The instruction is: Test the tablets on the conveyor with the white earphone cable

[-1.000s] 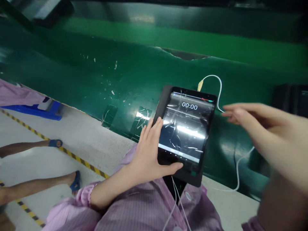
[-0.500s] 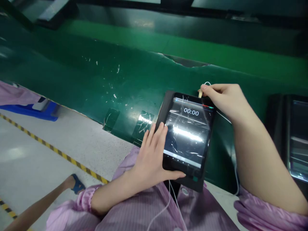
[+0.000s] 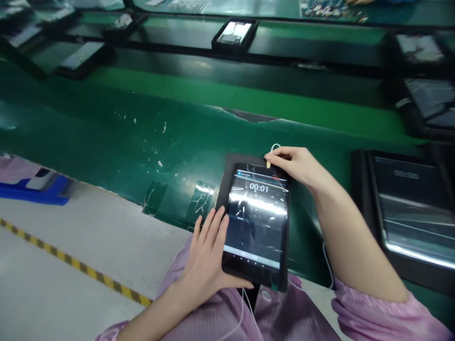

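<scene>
A black tablet (image 3: 254, 232) lies face up in a dark frame (image 3: 223, 189) at the front edge of the green bench. Its screen reads 00:01, with bright glare across the film. My left hand (image 3: 208, 255) rests on the frame's lower left corner, fingers stretched along the left side, thumb along the bottom. At the top edge, my right hand (image 3: 293, 163) pinches the pale plug (image 3: 268, 165) of a white cable (image 3: 275, 146). The plug's tip meets the tablet's top edge; whether it is fully seated I cannot tell.
To the right lies another tablet (image 3: 415, 208) in a dark tray. Beyond the green bench (image 3: 117, 137), trays with devices (image 3: 234, 34) stand along the line. A white cord (image 3: 245, 308) hangs by my lap. At left are a blue stool (image 3: 53, 192) and floor tape (image 3: 74, 260).
The screen reading went from 00:00 to 00:01. The view has tilted up, showing more of the far line. Both hands keep their places on the tablet and plug.
</scene>
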`<state>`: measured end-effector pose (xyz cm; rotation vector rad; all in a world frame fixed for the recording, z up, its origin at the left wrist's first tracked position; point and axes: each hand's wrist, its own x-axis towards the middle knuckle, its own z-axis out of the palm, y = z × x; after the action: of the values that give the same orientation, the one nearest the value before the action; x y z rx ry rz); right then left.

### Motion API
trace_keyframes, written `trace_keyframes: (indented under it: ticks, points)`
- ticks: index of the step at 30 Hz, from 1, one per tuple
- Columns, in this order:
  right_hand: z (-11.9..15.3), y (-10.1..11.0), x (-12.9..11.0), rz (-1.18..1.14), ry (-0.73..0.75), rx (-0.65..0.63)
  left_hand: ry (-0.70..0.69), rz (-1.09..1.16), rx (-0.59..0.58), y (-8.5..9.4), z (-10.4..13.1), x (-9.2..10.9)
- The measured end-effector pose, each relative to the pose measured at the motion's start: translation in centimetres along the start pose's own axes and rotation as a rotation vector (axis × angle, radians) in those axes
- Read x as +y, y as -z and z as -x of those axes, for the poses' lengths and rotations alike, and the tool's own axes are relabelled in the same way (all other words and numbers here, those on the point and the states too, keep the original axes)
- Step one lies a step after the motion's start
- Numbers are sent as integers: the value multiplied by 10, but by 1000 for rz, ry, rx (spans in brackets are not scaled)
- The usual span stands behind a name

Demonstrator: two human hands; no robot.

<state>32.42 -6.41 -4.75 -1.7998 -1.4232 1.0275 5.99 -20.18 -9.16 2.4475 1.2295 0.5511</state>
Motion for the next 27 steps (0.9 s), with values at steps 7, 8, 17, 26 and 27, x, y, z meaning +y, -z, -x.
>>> trace_keyframes:
  ticks: [7, 8, 17, 26, 27]
  points:
    - [-2, -5, -13, 170, -55, 52, 131, 42, -88, 6, 2, 3]
    - [-1, -7, -16, 181, -64, 68, 160, 52, -91, 5, 3, 4]
    - [-10, -11, -8, 36, -146, 163, 211, 75, -61, -2, 2, 9]
    - [12, 38, -2, -546, 36, 588, 18, -128, -55, -5, 6, -15]
    - [37, 52, 8, -591, 79, 668, -22, -163, -47, -6, 6, -20]
